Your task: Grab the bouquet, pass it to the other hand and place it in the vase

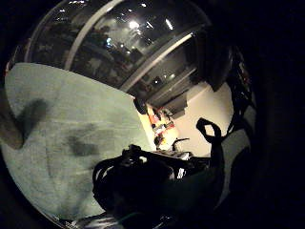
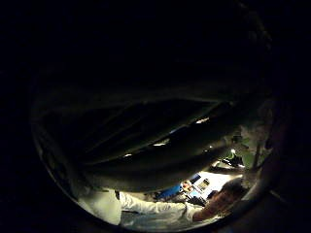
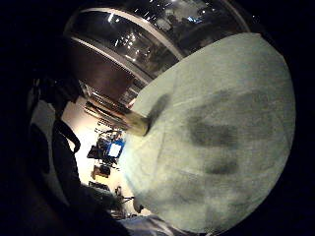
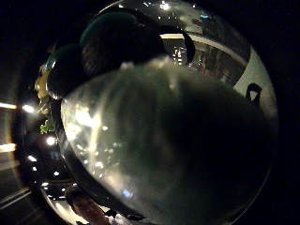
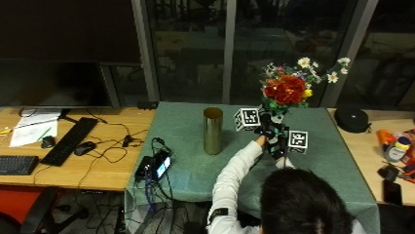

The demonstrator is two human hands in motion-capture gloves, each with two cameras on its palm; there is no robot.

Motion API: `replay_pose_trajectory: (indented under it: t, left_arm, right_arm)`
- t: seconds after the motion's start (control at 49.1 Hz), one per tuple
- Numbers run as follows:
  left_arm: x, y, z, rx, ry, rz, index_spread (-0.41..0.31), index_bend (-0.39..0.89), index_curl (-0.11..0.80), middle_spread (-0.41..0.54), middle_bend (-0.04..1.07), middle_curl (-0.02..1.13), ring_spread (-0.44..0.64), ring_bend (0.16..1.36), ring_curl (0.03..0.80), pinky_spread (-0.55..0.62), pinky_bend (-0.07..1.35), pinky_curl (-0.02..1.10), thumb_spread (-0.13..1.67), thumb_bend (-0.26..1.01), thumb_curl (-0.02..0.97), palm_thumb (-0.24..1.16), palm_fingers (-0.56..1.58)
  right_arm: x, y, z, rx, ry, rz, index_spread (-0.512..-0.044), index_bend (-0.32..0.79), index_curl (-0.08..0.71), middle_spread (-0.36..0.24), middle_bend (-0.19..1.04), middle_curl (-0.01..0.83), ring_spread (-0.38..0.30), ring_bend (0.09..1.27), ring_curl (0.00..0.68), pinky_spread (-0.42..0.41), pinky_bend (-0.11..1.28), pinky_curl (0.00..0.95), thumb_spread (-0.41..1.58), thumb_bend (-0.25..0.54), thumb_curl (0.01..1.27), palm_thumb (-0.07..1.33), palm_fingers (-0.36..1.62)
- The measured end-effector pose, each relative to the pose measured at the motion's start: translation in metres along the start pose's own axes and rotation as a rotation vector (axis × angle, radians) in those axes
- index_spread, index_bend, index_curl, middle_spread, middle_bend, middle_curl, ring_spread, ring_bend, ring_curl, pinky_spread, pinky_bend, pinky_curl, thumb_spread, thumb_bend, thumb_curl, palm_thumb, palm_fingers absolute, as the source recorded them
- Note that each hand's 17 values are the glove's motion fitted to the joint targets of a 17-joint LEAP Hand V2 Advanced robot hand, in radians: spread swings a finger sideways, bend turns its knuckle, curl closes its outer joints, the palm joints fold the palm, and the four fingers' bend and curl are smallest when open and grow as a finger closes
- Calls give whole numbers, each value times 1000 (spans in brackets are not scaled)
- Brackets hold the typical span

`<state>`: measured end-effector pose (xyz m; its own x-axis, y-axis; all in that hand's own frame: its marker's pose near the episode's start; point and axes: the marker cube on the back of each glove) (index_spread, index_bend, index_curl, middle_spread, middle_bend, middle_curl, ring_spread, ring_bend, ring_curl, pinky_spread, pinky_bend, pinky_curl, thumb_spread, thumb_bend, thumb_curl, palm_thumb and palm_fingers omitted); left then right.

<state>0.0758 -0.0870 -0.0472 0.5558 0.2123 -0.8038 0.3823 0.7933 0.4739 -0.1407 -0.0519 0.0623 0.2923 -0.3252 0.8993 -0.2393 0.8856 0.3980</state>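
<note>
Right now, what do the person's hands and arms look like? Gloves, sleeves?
Both hands wear black gloves: left hand, right hand, seen close together above the green tablecloth in the outside view. The left arm has a white long sleeve up to the wrist. The right arm is hidden behind the person's head, so its sleeve can't be seen.

We see open green tablecloth (image 5: 188,161) around the upright gold vase (image 5: 213,130), its mouth uncovered, our raised hands and the bouquet (image 5: 285,90) well apart from it, cables by the cloth's left edge

Glossy metal vase (image 5: 213,130) on matt green tablecloth (image 5: 188,161).
</note>
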Motion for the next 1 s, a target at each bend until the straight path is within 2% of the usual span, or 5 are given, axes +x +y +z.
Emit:
replay_pose_trajectory:
  t: [0.265, 0.407, 0.509, 0.59, 0.997]
  left_arm:
    - [36, -28, -43, 90, 34, 43, -291, 397, 433, -307, 682, 514, -360, 770, 437, -384, 643, 446, 461, -31, 601, 801, 1407]
    - [64, -68, -91, 198, 1, 88, -305, 401, 463, -320, 694, 524, -371, 774, 448, -393, 654, 458, 418, -34, 636, 807, 1390]
    - [87, -96, -133, 307, -58, 109, -310, 398, 480, -325, 698, 529, -370, 776, 454, -396, 658, 463, 399, -34, 657, 808, 1385]
    - [96, -111, -159, 385, -113, 117, -309, 395, 491, -322, 700, 532, -371, 777, 457, -397, 659, 466, 385, -36, 672, 808, 1382]
    - [104, -167, -230, 584, -158, 58, -309, 375, 530, -319, 693, 539, -374, 763, 463, -395, 662, 471, 353, -37, 722, 813, 1371]
  right_arm:
    - [18, -12, -16, -109, 205, -7, -257, 126, 507, -166, 453, 528, -189, 820, 470, -257, 729, 447, 696, -47, 652, 808, 1011]
    - [5, -13, -30, -263, 152, 137, -264, 113, 443, -167, 398, 500, -185, 679, 420, -191, 611, 405, 919, -53, 563, 648, 1015]
    - [18, -32, -46, -197, 250, 17, -260, 120, 426, -156, 363, 492, -174, 603, 409, -121, 542, 388, 1015, -27, 526, 635, 909]
    - [25, -31, -56, -262, 165, 171, -259, 117, 408, -144, 345, 483, -163, 558, 398, -69, 489, 369, 1061, -23, 503, 628, 863]
    - [21, -33, -85, -208, 186, 202, -244, 103, 325, -121, 304, 464, -136, 461, 379, 14, 423, 341, 1151, -16, 454, 653, 890]
